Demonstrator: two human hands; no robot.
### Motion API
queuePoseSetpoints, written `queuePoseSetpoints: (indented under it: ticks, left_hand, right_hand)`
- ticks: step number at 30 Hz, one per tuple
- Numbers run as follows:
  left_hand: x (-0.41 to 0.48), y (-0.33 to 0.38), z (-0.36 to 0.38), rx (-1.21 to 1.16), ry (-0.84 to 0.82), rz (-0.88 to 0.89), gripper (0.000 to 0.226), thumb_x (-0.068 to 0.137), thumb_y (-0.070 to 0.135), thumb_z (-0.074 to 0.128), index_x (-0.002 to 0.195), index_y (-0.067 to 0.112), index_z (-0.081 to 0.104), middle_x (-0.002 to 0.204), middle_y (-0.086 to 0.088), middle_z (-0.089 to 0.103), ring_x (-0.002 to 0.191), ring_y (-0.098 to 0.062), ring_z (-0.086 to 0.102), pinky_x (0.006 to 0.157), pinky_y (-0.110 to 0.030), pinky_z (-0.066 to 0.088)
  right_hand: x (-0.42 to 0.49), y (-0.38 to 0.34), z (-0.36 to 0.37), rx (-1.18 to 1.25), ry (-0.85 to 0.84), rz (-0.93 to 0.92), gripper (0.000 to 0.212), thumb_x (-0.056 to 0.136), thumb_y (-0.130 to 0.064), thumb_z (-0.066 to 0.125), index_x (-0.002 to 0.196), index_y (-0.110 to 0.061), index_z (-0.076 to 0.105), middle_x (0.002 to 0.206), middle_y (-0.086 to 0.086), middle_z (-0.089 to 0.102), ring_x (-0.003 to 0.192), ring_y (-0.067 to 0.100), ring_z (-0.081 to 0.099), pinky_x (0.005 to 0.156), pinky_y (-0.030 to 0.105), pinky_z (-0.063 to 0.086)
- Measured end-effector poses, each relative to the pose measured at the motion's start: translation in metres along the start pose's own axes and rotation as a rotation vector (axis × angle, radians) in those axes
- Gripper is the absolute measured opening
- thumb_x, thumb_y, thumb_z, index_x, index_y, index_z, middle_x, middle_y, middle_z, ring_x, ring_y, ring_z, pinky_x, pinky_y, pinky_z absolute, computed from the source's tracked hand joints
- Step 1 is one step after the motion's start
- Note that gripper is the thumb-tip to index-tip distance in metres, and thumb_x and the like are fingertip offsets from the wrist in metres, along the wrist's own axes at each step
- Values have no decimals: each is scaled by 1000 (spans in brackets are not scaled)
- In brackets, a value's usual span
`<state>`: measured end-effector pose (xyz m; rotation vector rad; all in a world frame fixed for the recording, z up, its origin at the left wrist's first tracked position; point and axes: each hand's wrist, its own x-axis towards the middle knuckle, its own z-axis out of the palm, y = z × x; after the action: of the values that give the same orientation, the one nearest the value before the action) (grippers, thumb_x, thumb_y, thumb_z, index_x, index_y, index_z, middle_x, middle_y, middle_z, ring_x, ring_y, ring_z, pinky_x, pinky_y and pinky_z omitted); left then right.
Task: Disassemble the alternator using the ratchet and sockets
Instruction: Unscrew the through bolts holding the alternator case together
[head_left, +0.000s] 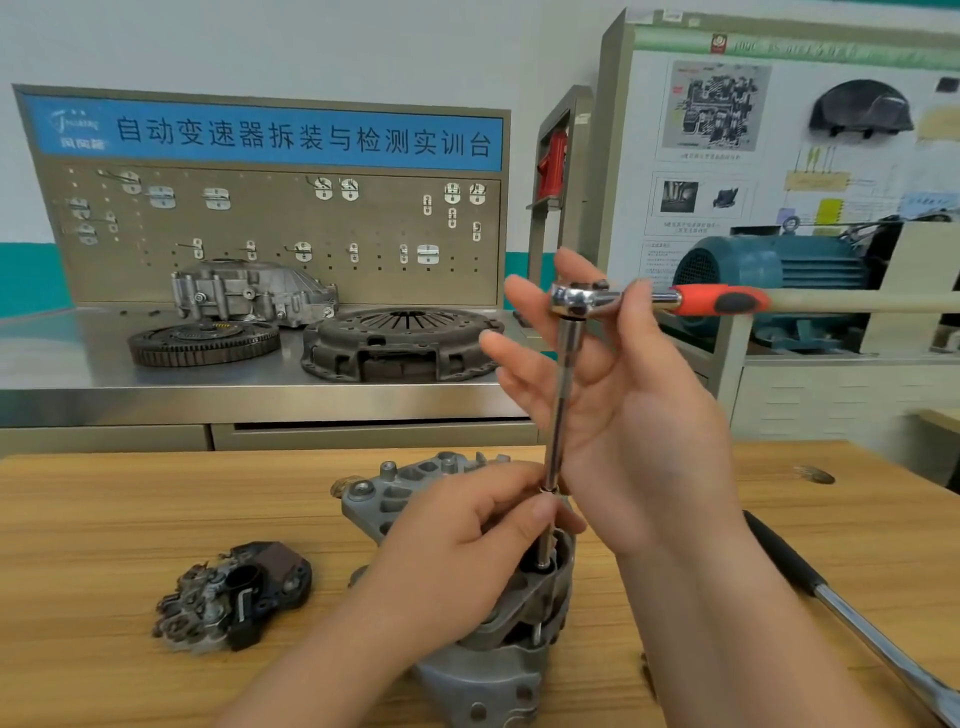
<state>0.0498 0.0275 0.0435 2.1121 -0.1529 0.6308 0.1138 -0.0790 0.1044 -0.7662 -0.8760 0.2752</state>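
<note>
The alternator (483, 680) stands on the wooden table (104, 519), close in front of the person, and it is partly hidden by the left hand (452, 556). A thin steel bar (560, 410) goes straight down from the ratchet (722, 301) into the top of the alternator. The left hand has its fingers curled, and thumb and first finger pinch the low end of this bar, just above the alternator. The right hand (634, 415) is higher, at the head of the ratchet. Its thumb lies over the shiny neck and the first finger stands behind the head, while the other fingers are straight and spread wide. The red handle points to the right, level. On the table, left of the alternator and apart from it, lies a black part (239, 592) with metal pieces. To the right lies a long tool (852, 618) with a black grip
</note>
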Motion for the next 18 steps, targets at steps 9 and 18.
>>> queuePoseSetpoints:
  ticks: [9, 18]
  left_hand:
    - [1, -6, -7, -127, 12, -24, 10, 85, 29, 64, 91, 27, 71, 85, 11, 77, 87, -3, 71, 82, -15, 52]
    - [0, -6, -8, -106, -32, -36, 21, 94, 10, 59, 89, 28, 68, 82, 13, 76, 85, -2, 71, 80, -16, 50]
  right_hand:
    - [-3, 5, 3, -410, 84, -392, 23, 91, -31, 56, 110, -40, 63, 120, -13, 68, 117, 6, 61, 104, 31, 46]
    - [0, 6, 1, -243, 39, -253, 22, 92, -38, 55, 111, -38, 66, 115, -6, 72, 112, 14, 66, 99, 34, 49]
